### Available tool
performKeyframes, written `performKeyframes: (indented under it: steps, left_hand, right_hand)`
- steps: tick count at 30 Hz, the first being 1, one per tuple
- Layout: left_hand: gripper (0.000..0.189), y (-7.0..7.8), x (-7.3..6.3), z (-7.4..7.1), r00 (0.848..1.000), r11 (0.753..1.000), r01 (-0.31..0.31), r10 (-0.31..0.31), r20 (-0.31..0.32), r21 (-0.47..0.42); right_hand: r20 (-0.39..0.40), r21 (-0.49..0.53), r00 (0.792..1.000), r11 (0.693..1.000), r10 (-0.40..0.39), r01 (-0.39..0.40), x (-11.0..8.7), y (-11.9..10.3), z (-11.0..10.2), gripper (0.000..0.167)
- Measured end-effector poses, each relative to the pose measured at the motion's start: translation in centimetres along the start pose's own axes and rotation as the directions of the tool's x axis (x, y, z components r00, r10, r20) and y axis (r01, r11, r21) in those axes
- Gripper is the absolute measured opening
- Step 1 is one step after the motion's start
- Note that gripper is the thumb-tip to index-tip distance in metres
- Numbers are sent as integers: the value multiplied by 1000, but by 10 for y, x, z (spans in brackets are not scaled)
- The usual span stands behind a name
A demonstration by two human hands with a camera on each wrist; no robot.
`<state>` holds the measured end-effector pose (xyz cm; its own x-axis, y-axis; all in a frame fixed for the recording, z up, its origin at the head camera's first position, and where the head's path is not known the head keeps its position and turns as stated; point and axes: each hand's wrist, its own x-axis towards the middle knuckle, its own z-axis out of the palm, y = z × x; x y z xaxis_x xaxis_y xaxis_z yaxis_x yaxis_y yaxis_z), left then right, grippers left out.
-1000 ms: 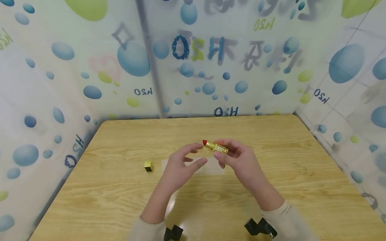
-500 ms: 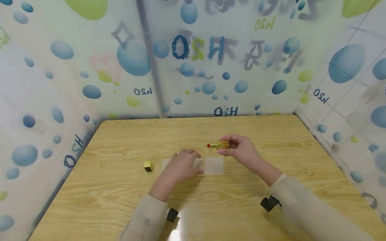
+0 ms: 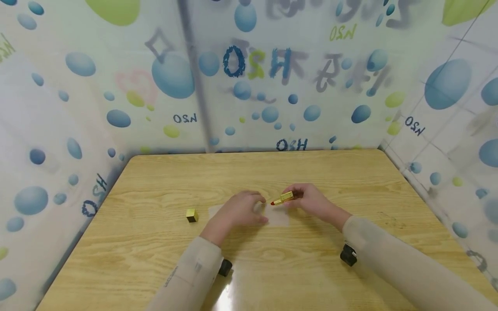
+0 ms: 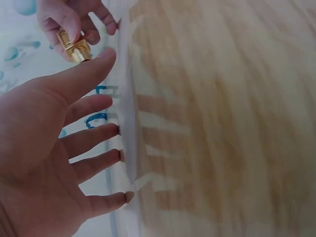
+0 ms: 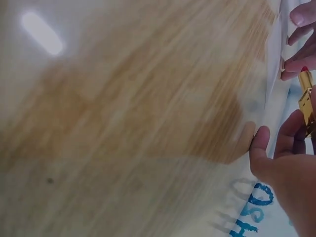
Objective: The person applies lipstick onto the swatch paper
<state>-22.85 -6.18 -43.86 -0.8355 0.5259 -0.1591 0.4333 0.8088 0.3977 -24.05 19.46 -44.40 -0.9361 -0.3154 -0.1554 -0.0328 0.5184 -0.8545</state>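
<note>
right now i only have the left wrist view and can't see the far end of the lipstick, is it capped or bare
Observer: Bare. The head view shows the lipstick with its red tip uncovered, pointing toward the left hand.

Operator: ok, anything lying to the left of that hand

Observer: Yes, a small gold block, perhaps the cap, sits on the table, apart from the hands.

Operator: last one, anything worn on the right side

Observer: A long beige sleeve, with a black device by its cuff.
</note>
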Motion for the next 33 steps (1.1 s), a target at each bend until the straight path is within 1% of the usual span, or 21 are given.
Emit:
performKeyframes:
  steps: [5, 8, 10, 13, 15, 20, 25, 30, 33]
  left_hand:
    - [60, 0, -2, -1, 999, 999, 10, -9, 39, -50]
    - [58, 0, -3, -1, 998, 998, 16, -13, 57, -60]
    - [57, 0, -3, 0, 998, 998, 23, -19, 59, -64]
    - [56, 0, -2, 1, 998, 998, 30, -27, 52, -61]
    - [55, 1, -2, 2, 999, 998, 33, -31, 44, -54]
    - [54, 4, -1, 3, 999, 998, 38, -37, 25, -40]
    - [54, 6, -1, 3, 999, 999, 44, -44, 12, -27]
    - [56, 5, 1, 6, 999, 999, 33, -33, -4, 22]
    - [56, 5, 2, 6, 999, 998, 36, -36, 0, 41]
  right_hand:
    - [26, -69, 999, 996, -45, 47, 7, -2, 1, 26]
    - [52, -73, 995, 994, -83, 86, 10, -1, 2, 26]
    - [64, -62, 994, 993, -92, 96, 11, 1, 2, 26]
    - [83, -50, 992, 994, -98, 102, 13, 1, 3, 28]
    - [88, -60, 991, 993, -97, 102, 13, 0, 4, 29]
    - [87, -91, 992, 991, -95, 103, 15, -2, 3, 30]
    - [95, -79, 991, 992, -91, 99, 16, -1, 3, 30]
    - [93, -72, 991, 992, -93, 99, 17, 0, 3, 30]
    - [96, -77, 990, 991, -104, 111, 18, 0, 4, 30]
